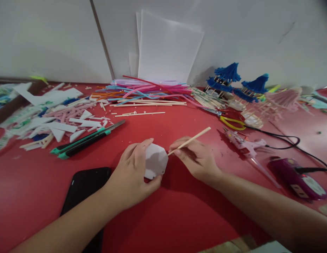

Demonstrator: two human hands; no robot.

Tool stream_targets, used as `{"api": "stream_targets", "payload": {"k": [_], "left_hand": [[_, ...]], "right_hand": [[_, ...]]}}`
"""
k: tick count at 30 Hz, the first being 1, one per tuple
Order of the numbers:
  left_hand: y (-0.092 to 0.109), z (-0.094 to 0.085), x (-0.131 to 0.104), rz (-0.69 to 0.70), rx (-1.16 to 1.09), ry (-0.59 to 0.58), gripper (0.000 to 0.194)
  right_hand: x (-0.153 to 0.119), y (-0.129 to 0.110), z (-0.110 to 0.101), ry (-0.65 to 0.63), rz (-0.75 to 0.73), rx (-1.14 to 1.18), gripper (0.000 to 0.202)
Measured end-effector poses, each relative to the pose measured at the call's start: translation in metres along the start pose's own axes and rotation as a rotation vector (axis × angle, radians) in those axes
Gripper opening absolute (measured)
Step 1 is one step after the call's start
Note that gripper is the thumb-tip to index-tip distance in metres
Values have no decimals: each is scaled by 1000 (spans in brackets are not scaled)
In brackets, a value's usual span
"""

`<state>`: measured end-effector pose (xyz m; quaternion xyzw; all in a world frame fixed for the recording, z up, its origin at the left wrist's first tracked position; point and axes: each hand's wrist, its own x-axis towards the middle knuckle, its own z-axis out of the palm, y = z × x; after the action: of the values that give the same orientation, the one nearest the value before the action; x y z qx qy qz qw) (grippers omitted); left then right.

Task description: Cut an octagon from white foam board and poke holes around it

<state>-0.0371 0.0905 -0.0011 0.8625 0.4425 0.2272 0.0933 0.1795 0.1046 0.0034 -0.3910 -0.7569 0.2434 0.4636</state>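
My left hand (135, 172) grips a small white many-sided board piece (156, 161) by its left and lower edges, above the red table (179, 218). Small dark holes or marks show along the piece's lower right edge. Between the thumb and fingers of my right hand (196, 156) is a thin wooden stick (195, 138), slanting up to the right. Its lower tip meets or nearly meets the right edge of the white piece; I cannot tell whether it touches.
Left lie a green-black utility knife (88, 140), a phone (86, 189) and white scraps (58, 126). Coloured pipe cleaners (147, 88) line the back. Right are yellow-handled scissors (233, 123), a glue gun (243, 144), a purple power strip (297, 177) and blue-roofed models (223, 79). Paper sheets (168, 45) lean behind.
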Motion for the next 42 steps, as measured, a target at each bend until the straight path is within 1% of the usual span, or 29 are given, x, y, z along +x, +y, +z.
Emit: {"api": "stream_targets", "payload": {"k": [5,12,18,22,27,34,38,42], "left_hand": [[0,-3,1,-3,-29,-30,65],[-1,0,-1,-2,-49,-3,68],[-2,1,-2,6,-20,-1,69],[-1,1,-1,-8,-20,-3,71],[-1,0,-1,-2,-20,-7,70],[-1,1,-1,-15,-18,0,70],[-1,1,-1,-7,-13,0,70],[-1,2,-1,-3,-18,-1,71]], "right_hand": [[-4,7,2,-11,68,3,10],[-3,7,3,-30,-17,-81,8],[-1,5,2,-52,-26,-120,9],[-1,5,3,-51,-41,-108,11],[-1,6,3,-83,-29,-95,10],[0,4,2,-107,-67,-113,13],[0,3,2,-108,-43,-124,12],[0,2,2,-110,12,-106,12]]}}
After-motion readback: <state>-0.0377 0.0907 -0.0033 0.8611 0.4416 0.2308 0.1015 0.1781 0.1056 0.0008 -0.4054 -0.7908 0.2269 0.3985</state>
